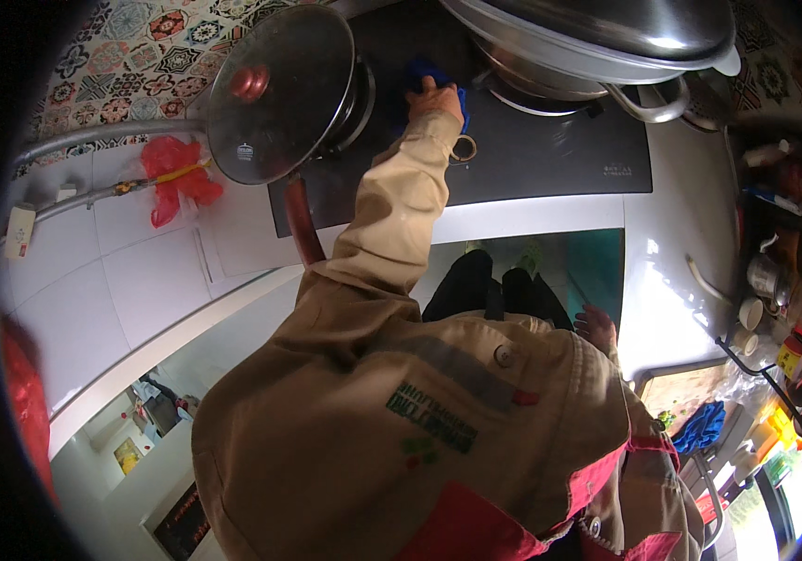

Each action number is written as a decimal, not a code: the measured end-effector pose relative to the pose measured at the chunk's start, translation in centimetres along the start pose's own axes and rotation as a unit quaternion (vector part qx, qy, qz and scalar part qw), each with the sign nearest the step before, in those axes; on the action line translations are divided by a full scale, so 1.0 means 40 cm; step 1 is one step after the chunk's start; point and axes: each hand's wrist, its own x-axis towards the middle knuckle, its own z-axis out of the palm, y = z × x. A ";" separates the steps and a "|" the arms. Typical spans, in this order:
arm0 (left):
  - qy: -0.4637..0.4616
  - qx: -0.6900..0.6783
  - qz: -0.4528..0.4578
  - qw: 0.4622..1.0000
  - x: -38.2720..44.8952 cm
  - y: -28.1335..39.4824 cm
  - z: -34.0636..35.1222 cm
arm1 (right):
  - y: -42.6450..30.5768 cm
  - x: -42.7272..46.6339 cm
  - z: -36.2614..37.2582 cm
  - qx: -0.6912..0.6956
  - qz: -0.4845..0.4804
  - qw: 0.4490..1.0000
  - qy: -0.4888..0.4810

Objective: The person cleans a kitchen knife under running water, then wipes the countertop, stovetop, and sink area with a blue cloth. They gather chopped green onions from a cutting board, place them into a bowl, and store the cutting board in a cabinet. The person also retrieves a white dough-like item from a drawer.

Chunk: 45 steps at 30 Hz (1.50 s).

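My left hand (434, 105) presses a bunched blue cloth (416, 71) onto the black glass cooktop (548, 158), with the arm stretched forward. Part of the cloth is hidden under the palm. Close to the wrist, on the cooktop's surface, is a gold-coloured ring-shaped knob (464, 149). A lidded pan stands left of this hand; its glass lid (288, 91) has a red knob and its reddish-brown handle (301, 217) points towards me. To the right is a large metal pot (548, 49) under a domed lid. My right hand (596, 326) hangs low beside my body, holding nothing, fingers slightly apart.
A metal pipe (113, 133) crosses the white tiled counter (64, 280) at left, near a red plastic bag (175, 179). At right are a cutting board (685, 386), another blue cloth (701, 426), small cups (750, 313) and a black metal rack (758, 375).
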 end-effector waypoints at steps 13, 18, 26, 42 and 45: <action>-0.017 0.114 0.172 0.978 -0.083 0.153 0.040 | 0.112 0.008 -0.088 0.061 -0.005 0.997 -0.038; 0.078 0.106 0.238 0.962 -0.175 0.209 0.111 | 0.097 -0.017 -0.062 -0.124 -0.221 0.964 -0.080; 0.057 0.000 0.347 0.936 -0.300 0.401 0.166 | 0.091 -0.072 -0.069 -0.004 -0.043 0.999 0.020; 0.061 -0.290 0.215 0.931 -0.460 -0.109 0.200 | 0.010 -0.034 -0.072 0.003 0.009 0.999 -0.039; 0.201 -0.336 0.158 0.906 -0.466 -0.164 0.159 | 0.026 0.032 -0.095 -0.004 0.021 0.997 -0.073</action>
